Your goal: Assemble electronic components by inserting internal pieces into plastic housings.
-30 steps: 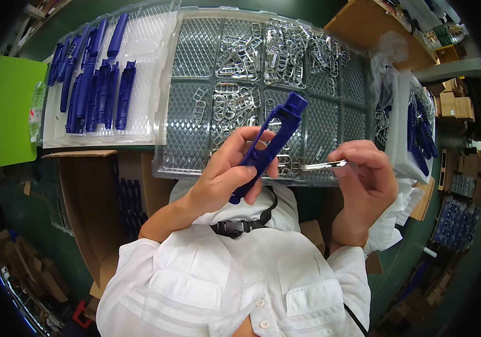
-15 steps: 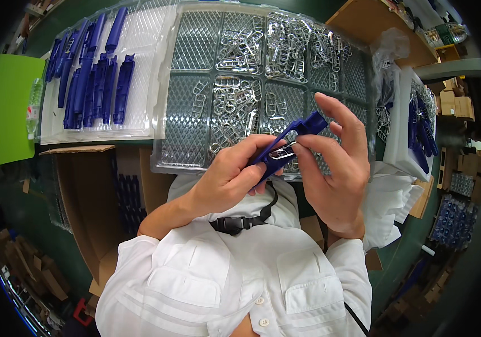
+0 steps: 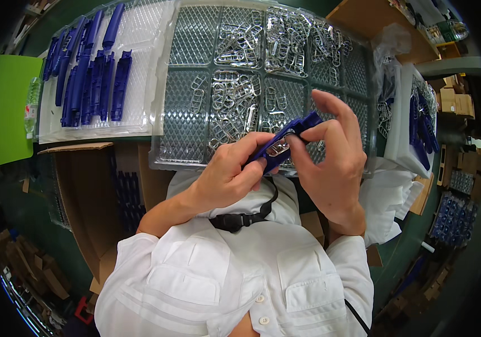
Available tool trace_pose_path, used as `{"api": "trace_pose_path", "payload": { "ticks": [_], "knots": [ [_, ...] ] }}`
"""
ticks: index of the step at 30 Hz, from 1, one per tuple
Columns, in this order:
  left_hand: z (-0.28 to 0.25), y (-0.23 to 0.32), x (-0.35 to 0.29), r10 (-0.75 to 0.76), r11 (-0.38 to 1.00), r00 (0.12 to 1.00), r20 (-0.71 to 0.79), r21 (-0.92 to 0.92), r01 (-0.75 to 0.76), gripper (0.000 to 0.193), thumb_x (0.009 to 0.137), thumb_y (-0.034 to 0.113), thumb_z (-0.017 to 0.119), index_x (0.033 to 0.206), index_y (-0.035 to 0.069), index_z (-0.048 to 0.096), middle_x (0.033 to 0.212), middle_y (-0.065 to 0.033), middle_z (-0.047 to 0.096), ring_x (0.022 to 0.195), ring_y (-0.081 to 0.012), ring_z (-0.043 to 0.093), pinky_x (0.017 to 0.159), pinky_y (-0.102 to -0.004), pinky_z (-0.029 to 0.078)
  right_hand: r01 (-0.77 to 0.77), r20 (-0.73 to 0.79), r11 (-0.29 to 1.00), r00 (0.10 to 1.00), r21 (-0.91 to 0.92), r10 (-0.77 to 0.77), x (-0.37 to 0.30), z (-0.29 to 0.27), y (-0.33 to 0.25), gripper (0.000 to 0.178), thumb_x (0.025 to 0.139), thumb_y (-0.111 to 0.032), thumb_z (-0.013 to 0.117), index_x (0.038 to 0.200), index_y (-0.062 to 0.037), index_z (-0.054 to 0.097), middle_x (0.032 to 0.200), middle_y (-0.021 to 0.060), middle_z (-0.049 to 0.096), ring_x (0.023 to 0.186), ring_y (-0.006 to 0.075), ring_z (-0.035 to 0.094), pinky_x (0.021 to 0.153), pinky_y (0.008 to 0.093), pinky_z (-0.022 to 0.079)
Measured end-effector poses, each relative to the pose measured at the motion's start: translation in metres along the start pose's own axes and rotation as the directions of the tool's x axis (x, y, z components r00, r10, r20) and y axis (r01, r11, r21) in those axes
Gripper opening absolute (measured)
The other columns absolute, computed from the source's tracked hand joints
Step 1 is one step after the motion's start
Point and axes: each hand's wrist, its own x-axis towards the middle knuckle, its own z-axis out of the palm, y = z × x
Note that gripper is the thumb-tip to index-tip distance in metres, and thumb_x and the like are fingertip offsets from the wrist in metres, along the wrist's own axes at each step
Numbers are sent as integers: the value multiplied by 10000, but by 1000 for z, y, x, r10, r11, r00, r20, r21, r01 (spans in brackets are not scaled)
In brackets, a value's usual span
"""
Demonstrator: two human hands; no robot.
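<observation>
A long blue plastic part (image 3: 309, 119) is held slantwise over the front of the compartment tray, with a shiny metal clip (image 3: 277, 148) lying in its hollow. My left hand (image 3: 228, 172) grips its lower end between thumb and fingers. My right hand (image 3: 332, 151) pinches near the middle of the part, thumb and forefinger at the upper end of the clip; its other fingers are raised. Several loose metal clips (image 3: 235, 95) fill some compartments of the clear tray (image 3: 180, 147) beneath.
On the left, several blue plastic parts (image 3: 120, 84) lie on a white tray (image 3: 142, 106). Beside it are a plastic bottle (image 3: 30, 109) and a green board (image 3: 2, 112). An open cardboard box (image 3: 80, 196) stands below; a white foam box (image 3: 402, 118) holds more blue parts at right.
My right thumb and forefinger have moved down onto the metal clip, which sits deeper along the blue part. The blue part has turned slightly, and my left hand keeps its grip.
</observation>
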Motion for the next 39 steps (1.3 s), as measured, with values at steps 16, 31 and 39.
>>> {"api": "trace_pose_path", "payload": {
  "ticks": [16,31,39],
  "knots": [
    [16,9,15,27,983,996,-88,184,-11,169,1016,147,660,985,-14,699,643,-62,655,553,-108,611,525,-293,477,-299,86,869,954,394,289,-22,12,8,355,857,113,703,1183,22,596,1047,112,752,951,141,732,841,282,602],
    [2,-5,21,15,971,992,-128,239,17,159,1014,113,668,914,-4,707,697,3,661,608,-39,596,539,-222,461,-163,-41,966,984,201,175,-18,30,5,285,853,76,739,1101,0,621,956,91,769,808,145,743,737,275,594],
    [-20,22,-3,39,976,998,56,210,-50,371,998,210,703,1308,10,662,902,-114,701,778,-222,678,726,-338,531,-136,-15,645,975,752,223,-17,17,24,330,878,169,651,1169,18,617,1193,203,722,1088,243,721,934,327,580]
  ]
}}
